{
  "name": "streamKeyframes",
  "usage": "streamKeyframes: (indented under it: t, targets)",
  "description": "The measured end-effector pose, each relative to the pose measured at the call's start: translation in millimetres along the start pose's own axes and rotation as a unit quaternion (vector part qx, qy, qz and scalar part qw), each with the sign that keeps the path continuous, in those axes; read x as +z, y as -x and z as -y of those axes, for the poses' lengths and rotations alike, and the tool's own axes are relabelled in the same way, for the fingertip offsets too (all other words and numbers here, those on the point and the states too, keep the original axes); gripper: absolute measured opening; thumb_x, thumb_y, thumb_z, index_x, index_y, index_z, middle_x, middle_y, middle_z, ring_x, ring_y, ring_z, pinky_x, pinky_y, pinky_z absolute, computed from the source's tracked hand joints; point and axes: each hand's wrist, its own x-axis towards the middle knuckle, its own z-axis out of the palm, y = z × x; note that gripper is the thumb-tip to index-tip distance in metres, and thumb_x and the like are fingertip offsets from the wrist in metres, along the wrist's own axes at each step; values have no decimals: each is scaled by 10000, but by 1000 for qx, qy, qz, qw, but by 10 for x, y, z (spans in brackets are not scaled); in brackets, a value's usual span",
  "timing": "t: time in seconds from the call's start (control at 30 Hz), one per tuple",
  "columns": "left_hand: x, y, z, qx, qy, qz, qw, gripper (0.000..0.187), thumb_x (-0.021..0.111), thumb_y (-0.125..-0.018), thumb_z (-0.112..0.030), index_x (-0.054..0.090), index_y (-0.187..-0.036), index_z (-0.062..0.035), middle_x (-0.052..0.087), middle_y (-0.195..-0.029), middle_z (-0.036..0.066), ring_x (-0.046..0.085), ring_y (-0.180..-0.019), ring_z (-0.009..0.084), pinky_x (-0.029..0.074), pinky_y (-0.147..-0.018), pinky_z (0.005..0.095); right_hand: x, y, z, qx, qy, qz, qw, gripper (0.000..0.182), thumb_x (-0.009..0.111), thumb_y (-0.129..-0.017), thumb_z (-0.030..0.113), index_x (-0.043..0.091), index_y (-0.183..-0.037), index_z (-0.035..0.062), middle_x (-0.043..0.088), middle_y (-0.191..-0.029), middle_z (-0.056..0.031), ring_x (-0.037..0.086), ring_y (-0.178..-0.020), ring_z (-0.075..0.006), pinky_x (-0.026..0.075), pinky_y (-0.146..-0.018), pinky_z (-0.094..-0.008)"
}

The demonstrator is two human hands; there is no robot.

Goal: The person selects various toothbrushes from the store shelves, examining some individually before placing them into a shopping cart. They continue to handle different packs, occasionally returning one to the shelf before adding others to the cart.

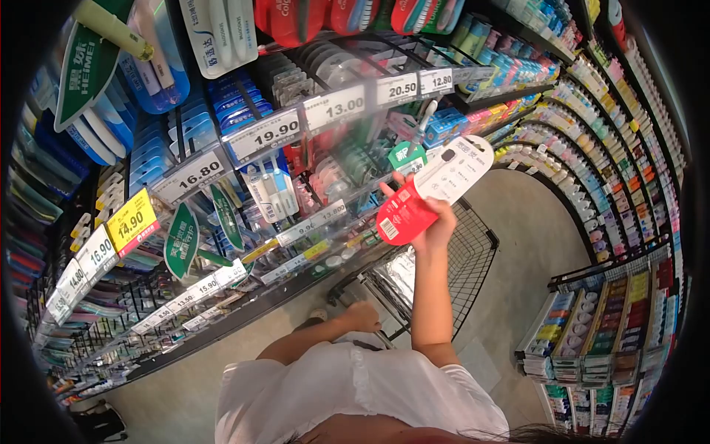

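My right hand (436,226) is raised in front of the shelf, its fingers closed around a red-and-white toothbrush package (455,169). The printed back of the pack faces me, with a barcode on the red end and a hang hole at the white end. Lower down, my left hand (362,317) is closed on the handle of a shopping cart (473,255); the handle itself is mostly covered by the hand. A silvery, shiny package (399,274) lies in the cart near the handle.
Toothbrush packs (292,22) hang in rows along the shelf at left, above price tags (274,133). Green leaf-shaped signs (181,240) stick out from it. Curved shelves (569,140) of small goods line the right side. A low display rack (599,318) stands at lower right.
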Motion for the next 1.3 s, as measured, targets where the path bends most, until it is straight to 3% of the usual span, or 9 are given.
streamKeyframes:
  t: [0.07,0.13,0.17,0.43,0.57,0.7,0.83,1.0,1.3]
  targets:
    - [-7,-13,27,1,-9,-15,1000,410,481,-772,-376,681,-682,-30,647,-706,180,642,-696,337,505,-698,440,-33,-76,-225,-91,427,-78,896,869,727,-685,268,251,-1355,-14,439,-1162,-200,494,-1084,-335,357,-996,-471]
    - [-8,-17,60,18,-19,-35,999,407,487,-775,-383,684,-683,-39,650,-713,174,643,-706,332,504,-704,432,133,-194,-371,-207,755,-67,619,1077,850,-567,397,248,-1378,25,362,-1136,-197,436,-1031,-328,351,-929,-421]
    - [-2,-9,76,26,-24,-45,998,406,490,-776,-387,686,-684,-43,651,-716,170,644,-711,330,503,-707,427,236,-241,-421,-179,770,-71,608,1096,850,-563,414,234,-1391,45,343,-1115,-210,393,-1059,-340,328,-941,-428]
    - [-5,-88,202,21,-18,-44,999,388,510,-763,-381,678,-675,-43,645,-708,173,634,-702,337,499,-675,434,198,-808,-625,-290,777,-95,551,1047,826,-576,461,272,-1369,59,338,-1038,-179,422,-959,-332,434,-780,-422]
    - [-10,-74,250,40,-11,-81,996,379,505,-739,-368,669,-644,-40,630,-652,167,630,-650,335,491,-634,444,262,-900,-704,-186,798,-115,561,962,800,-601,447,305,-1295,1,347,-1058,-204,478,-951,-376,457,-752,-446]
    - [45,-117,312,62,-7,-96,993,386,537,-744,-386,662,-623,-42,622,-630,168,627,-623,343,504,-602,433,358,-1050,-782,-117,792,-129,585,828,754,-641,354,350,-1254,-27,368,-1076,-232,454,-988,-428,419,-847,-474]
    - [18,-124,313,55,-9,-97,994,393,540,-741,-392,664,-624,-39,620,-623,171,628,-612,340,505,-600,434,122,-1202,-867,-219,800,-98,551,649,722,-672,306,475,-1186,-2,375,-1195,-286,430,-1071,-440,393,-915,-453]
    - [-124,-107,284,38,-7,-79,996,358,535,-729,-363,671,-617,-51,624,-623,161,632,-610,324,504,-616,429,-73,-1126,-644,-210,696,-19,687,740,780,-648,270,404,-1206,-38,459,-1073,-200,477,-983,-358,397,-859,-417]
    - [-61,-149,317,63,-4,-106,992,373,514,-726,-355,658,-599,-35,610,-587,172,629,-565,320,514,-593,422,47,-966,-806,-199,785,-96,579,1023,806,-595,440,252,-1275,-87,400,-1082,-217,487,-978,-377,431,-810,-434]
